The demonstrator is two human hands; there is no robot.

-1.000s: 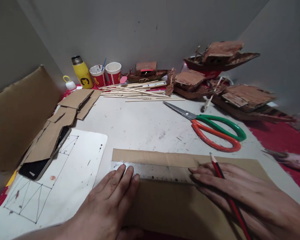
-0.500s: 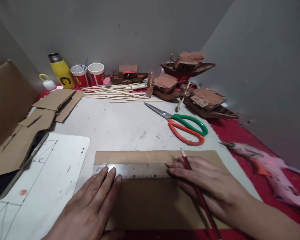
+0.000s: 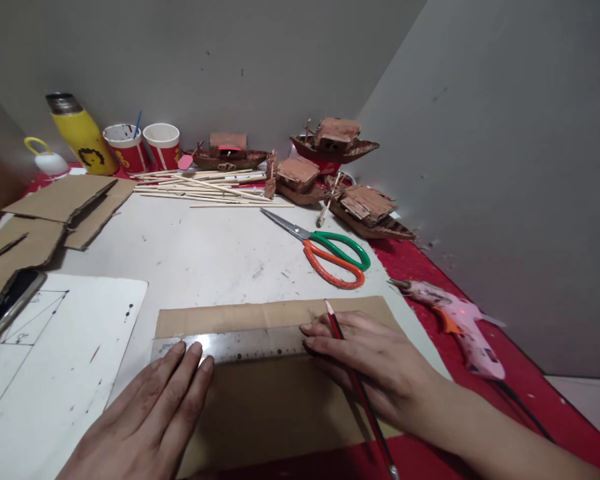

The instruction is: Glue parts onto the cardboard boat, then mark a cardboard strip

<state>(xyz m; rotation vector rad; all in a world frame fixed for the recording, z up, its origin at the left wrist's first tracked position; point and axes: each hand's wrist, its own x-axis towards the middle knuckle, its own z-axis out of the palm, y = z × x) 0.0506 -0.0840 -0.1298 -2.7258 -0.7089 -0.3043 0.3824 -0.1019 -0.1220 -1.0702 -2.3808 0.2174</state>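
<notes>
A clear ruler point(image 3: 260, 343) lies across a brown cardboard sheet point(image 3: 270, 407), a little below the sheet's far edge. My left hand point(image 3: 150, 407) rests on the ruler's left end, its fingers stretched out and pressing down. At the other end, my right hand point(image 3: 365, 360) touches the ruler with its fingertips. A red and black pencil point(image 3: 357, 387) is tucked between the right hand's fingers, its sharpened tip pointing away from me. The ruler's right end is hidden under that hand.
Beyond the sheet lie scissors point(image 3: 325, 250) and thin wooden sticks point(image 3: 205, 185). Several model boats point(image 3: 370, 207) stand at the back, beside paper cups point(image 3: 163, 143) and a yellow bottle point(image 3: 83, 140). A pink glue gun point(image 3: 465, 320) is at right; cardboard pieces point(image 3: 55, 200) and a drawing point(image 3: 80, 353) at left.
The head view has turned to the right, so everything appears shifted left, and more of the glue gun's cord shows. Both hands, the ruler and the pencil keep about the same places on the cardboard.
</notes>
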